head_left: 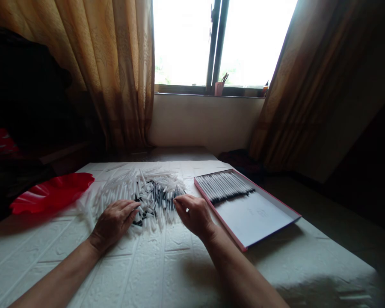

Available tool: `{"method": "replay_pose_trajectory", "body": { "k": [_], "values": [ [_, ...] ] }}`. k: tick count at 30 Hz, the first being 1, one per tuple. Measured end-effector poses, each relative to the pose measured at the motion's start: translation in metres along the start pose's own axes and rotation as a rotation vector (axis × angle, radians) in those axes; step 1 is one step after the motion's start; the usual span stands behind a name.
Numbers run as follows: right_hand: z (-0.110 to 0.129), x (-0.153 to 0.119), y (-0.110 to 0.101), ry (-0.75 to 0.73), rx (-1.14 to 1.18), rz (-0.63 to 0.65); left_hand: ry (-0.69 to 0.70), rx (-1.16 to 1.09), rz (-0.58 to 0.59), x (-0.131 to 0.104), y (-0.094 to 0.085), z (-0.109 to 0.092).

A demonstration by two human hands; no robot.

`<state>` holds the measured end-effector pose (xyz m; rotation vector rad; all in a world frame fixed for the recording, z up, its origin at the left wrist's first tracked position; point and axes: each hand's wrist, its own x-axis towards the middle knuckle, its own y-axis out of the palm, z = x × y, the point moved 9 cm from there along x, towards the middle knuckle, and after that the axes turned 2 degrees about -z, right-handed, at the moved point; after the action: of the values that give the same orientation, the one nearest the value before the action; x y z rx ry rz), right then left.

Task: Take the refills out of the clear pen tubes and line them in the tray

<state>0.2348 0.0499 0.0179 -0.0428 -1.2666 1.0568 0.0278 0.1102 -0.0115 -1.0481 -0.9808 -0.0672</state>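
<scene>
A heap of loose pen parts (162,203) lies on the table: white and clear tubes (115,190), small white and black pieces, and thin dark refills. At the heap's near left edge my left hand (114,220) has its thumb and fingers drawn together close to some black pieces. My right hand (195,214) pinches at the heap's right side, by the dark refills. What either hand holds is too small to make out. Right of my right hand, a shallow pink-edged box (259,222) bears a row of white pens with black ends (226,186) along its far part.
To the left on the table is a red wavy-rimmed tray (53,194). The white brick-patterned table (147,273) extends toward me. Beyond it are a window, yellow curtains (115,64), and a pink cup (219,88) with thin sticks on the sill.
</scene>
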Motion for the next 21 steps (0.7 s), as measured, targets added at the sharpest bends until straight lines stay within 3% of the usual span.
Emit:
{"method": "replay_pose_trajectory", "body": {
  "k": [21],
  "values": [
    [-0.0086, -0.0039, -0.0004, 0.013, -0.045, -0.011, 0.055, 0.017, -0.015, 0.0023, -0.0007, -0.0066]
  ]
}}
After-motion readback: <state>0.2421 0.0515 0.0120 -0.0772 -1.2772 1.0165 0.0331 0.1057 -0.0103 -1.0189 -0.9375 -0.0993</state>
